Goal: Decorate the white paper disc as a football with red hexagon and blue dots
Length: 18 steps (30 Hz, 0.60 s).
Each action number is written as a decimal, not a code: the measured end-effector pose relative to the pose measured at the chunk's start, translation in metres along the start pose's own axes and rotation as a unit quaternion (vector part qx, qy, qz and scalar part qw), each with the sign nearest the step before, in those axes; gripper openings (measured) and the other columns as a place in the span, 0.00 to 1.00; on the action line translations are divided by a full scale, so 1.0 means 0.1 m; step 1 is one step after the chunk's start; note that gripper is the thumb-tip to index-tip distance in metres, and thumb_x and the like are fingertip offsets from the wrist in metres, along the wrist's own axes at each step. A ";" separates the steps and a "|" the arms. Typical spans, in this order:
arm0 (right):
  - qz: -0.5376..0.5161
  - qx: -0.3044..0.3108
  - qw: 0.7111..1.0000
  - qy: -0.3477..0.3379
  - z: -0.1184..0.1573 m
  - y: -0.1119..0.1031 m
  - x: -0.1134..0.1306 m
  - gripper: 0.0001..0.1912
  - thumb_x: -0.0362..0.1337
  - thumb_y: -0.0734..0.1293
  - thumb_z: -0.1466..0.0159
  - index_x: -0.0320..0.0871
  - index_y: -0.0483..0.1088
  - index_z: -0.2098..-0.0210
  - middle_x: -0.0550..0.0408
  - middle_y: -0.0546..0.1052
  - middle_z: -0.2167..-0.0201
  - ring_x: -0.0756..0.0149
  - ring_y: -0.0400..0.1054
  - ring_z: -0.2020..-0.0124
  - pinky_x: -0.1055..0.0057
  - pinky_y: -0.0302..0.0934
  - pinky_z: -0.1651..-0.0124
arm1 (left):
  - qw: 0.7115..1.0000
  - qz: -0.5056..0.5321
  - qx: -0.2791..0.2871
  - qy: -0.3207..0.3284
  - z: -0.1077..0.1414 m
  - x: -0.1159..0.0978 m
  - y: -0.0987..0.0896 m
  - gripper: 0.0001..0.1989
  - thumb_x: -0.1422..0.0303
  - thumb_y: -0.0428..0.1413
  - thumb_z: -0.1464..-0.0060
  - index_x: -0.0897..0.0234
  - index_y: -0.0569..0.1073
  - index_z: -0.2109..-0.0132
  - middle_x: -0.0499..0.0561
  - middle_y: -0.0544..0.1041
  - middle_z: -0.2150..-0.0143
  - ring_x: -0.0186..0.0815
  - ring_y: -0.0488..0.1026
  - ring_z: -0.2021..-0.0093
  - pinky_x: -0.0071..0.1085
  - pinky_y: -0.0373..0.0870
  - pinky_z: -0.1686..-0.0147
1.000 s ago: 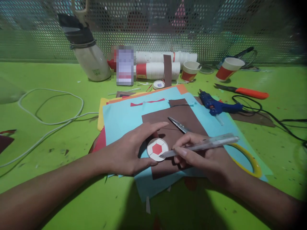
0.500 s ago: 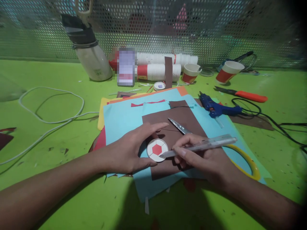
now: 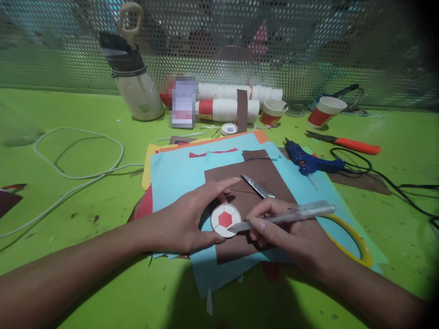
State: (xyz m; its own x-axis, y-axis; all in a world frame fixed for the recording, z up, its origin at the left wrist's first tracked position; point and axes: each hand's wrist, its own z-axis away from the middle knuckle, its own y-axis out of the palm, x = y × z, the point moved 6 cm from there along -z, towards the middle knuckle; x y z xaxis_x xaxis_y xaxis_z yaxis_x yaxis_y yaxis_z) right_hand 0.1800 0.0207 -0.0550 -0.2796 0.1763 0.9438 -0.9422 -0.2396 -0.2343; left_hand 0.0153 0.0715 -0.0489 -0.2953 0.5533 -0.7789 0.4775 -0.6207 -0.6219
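Note:
A white paper disc [image 3: 216,224] with a red hexagon and thin dark lines, like a football pattern, lies on a brown paper sheet [image 3: 226,176]. My left hand [image 3: 192,219] steadies it, thumb at its lower edge and fingers around its far side. In my right hand [image 3: 281,228] is a pen [image 3: 302,210], its tip at the disc's lower right, touching or just above it. Beneath that hand lie scissors, their blades [image 3: 255,185] poking out beyond the fingers and the yellow handle [image 3: 360,242] showing to the right.
Light blue paper [image 3: 178,178] lies under the brown sheet. To the right are a blue glue gun [image 3: 305,157] and an orange-handled cutting tool [image 3: 356,145]. Behind stand paper cups [image 3: 272,113], stacked cups [image 3: 226,111], a phone [image 3: 184,103] and a bottle [image 3: 140,93]. A white cable [image 3: 78,178] loops at left.
The whole view has shifted slightly, so things sit a little lower in it. Both hands keep their grips, and the pen tip remains near the disc's lower right part.

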 end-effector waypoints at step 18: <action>-0.035 -0.008 0.999 0.020 -0.02 0.01 -0.01 0.08 0.40 0.66 0.36 0.43 0.69 0.69 0.57 0.73 0.76 0.71 0.67 0.75 0.73 0.63 0.72 | 1.000 0.005 0.005 0.000 -0.01 0.01 0.01 0.48 0.71 0.62 0.49 0.52 0.42 0.30 0.53 0.67 0.43 0.43 0.65 0.41 0.43 0.63 0.41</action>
State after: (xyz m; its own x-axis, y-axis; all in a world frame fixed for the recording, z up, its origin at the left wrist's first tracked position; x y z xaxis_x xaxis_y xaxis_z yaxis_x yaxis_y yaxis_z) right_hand 0.1792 0.0218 -0.0567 -0.2204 0.2302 0.9479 -0.9624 -0.2095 -0.1729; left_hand 0.0165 0.0719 -0.0498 -0.2904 0.5479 -0.7845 0.4715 -0.6315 -0.6156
